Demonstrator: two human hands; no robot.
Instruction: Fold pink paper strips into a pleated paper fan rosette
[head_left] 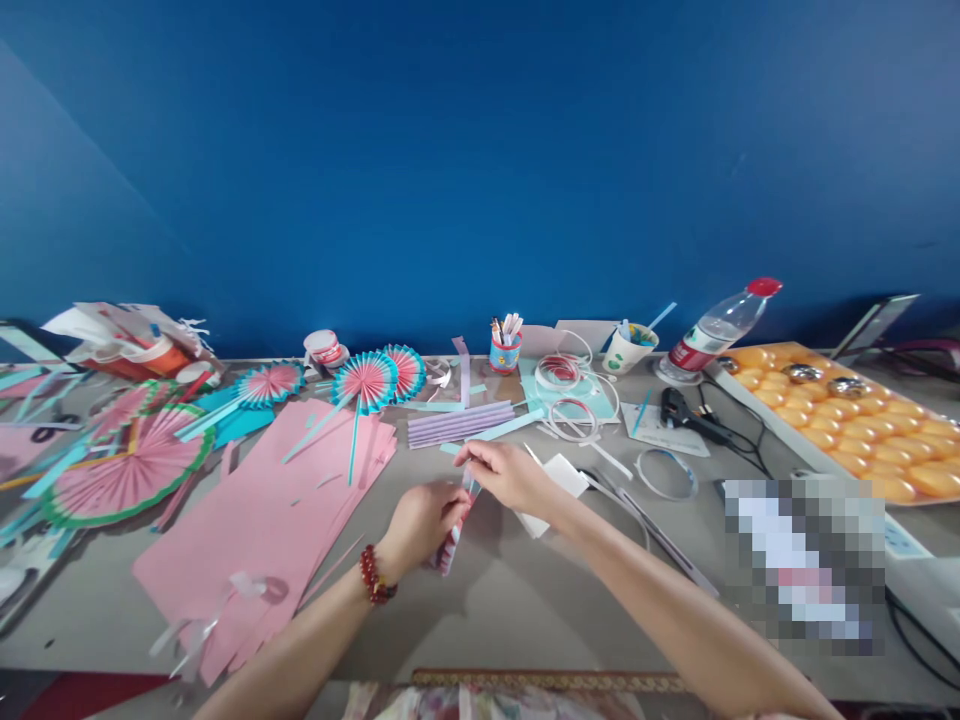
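Near the middle of the table, my left hand (pixel 427 525) has its fingers closed round a narrow folded strip of red and white paper (pixel 451 545). The strip stands tilted, its lower end close to the tabletop. My right hand (pixel 504 470) pinches the upper end of the same folded paper, where a pale bluish piece shows between the fingers. Parts of the paper are hidden behind both hands. Just beyond them lies a stack of pleated purple paper (pixel 459 424). A white card (pixel 559 490) lies beside my right hand.
Pink paper sheets (pixel 247 510) spread at left, with round paper fans (pixel 365 383) on and behind them. Behind are a pen cup (pixel 506 352), tape rolls (pixel 574 418) and a paper cup (pixel 628 350). To the right stand a glue gun (pixel 694 418), a bottle (pixel 716 335) and an egg box (pixel 847 415).
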